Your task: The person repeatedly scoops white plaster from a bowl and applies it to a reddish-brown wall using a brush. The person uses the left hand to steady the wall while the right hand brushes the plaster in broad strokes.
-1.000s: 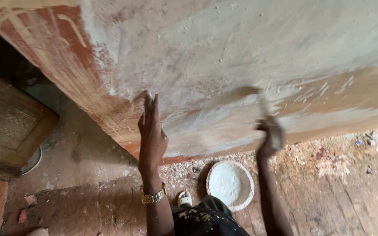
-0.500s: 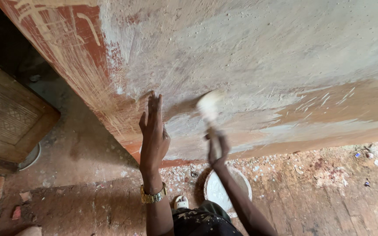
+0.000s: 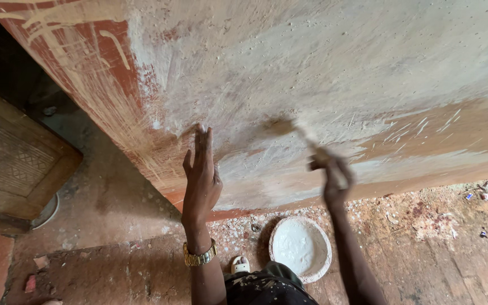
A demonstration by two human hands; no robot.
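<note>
My left hand (image 3: 201,175) rests flat against a red wall (image 3: 323,73) that is largely covered in whitish wash, fingers together and pointing up. A gold watch sits on that wrist. My right hand (image 3: 334,181) grips the handle of a brush (image 3: 297,135), blurred by motion. The brush head touches the wall a little right of my left fingertips. Below my hands, on the ground by the wall's foot, sits a round bowl of white wash (image 3: 300,248).
A wooden door (image 3: 12,158) stands open at the left. The earthen floor (image 3: 441,243) at the wall's base is speckled with white drips and small litter. A sandalled foot (image 3: 240,264) shows beside the bowl.
My right hand has swept the brush across the wall, from the right toward my left hand and now slightly back right. My left hand has stayed pressed on the wall.
</note>
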